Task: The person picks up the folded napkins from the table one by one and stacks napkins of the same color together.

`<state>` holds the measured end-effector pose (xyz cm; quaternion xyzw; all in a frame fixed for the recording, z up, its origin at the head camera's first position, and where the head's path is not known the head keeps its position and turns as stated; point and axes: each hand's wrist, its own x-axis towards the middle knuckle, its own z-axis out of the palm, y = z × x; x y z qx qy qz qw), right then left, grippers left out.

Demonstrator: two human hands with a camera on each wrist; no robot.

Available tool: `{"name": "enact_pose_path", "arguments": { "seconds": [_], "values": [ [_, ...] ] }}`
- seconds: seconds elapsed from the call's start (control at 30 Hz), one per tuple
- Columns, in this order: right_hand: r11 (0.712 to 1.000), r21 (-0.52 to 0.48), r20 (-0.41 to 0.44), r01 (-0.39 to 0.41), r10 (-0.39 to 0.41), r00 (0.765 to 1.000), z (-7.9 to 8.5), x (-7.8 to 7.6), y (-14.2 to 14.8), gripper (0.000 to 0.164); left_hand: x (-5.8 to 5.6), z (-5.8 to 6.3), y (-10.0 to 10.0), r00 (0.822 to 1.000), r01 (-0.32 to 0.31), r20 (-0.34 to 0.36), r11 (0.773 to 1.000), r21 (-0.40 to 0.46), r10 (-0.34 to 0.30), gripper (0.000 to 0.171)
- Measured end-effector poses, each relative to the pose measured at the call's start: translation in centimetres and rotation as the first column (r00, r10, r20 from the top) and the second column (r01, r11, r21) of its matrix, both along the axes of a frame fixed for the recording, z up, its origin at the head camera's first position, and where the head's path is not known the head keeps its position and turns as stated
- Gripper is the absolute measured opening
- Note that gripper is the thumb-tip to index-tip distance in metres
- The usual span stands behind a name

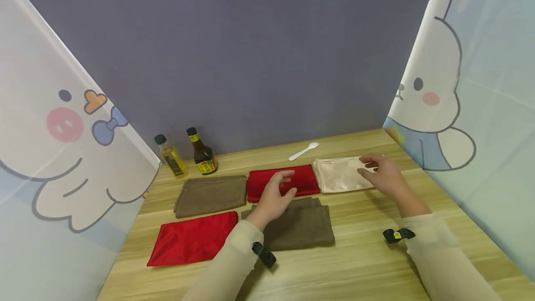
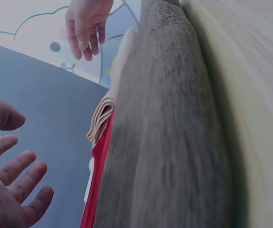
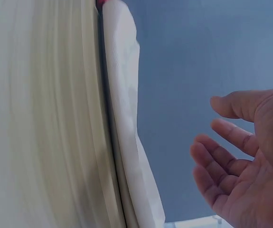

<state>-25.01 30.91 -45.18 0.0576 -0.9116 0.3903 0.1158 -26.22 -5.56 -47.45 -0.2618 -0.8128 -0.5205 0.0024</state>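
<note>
Left hand [image 1: 273, 197], right hand [image 1: 383, 179] bare. Cream left sleeve [image 1: 225, 266], cream right sleeve [image 1: 445, 257]. Black left wrist unit [image 1: 264, 255]; black right wrist unit [image 1: 389, 236] has yellow patch [image 1: 397, 235].

Yellow bottle [image 1: 173, 159], dark cap, near counter's [image 1: 359, 254] back left corner. Brown bottle [image 1: 203, 153] just beside it. White spoon [image 1: 303, 151] near back edge. Grey wall [image 1: 251, 59] behind. Cartoon animals [image 1: 439, 64] on side walls [image 1: 501, 120].

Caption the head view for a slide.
Left hand over folded red satin cloth; right hand over folded cream satin cloth.
</note>
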Motion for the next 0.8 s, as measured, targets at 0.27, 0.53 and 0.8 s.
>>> {"name": "enact_pose_path", "arguments": {
  "seconds": [0.27, 0.53, 0.8],
  "values": [
    [0.998, -0.014, 0.021, -0.066, 0.066, 0.998, 0.0, 0.6, -2.4, 0.039, 0.9, 0.0, -3.1, 0.999, -0.02, -0.035, 0.999, -0.028, 0.019, 0.048],
    [0.993, -0.021, 0.002, -0.114, 0.114, 0.993, -0.1, 0.9, -3.9, 0.038, 1.8, 0.0, -5.5, 0.997, -0.049, -0.055, 0.997, -0.06, 0.046, 0.048],
    [0.984, -0.04, -0.006, -0.174, 0.174, 0.985, -0.1, 1.5, -5.3, 0.036, 2.7, -0.1, -7.2, 0.997, -0.074, -0.003, 0.996, -0.058, 0.074, 0.046]
  ]
}}
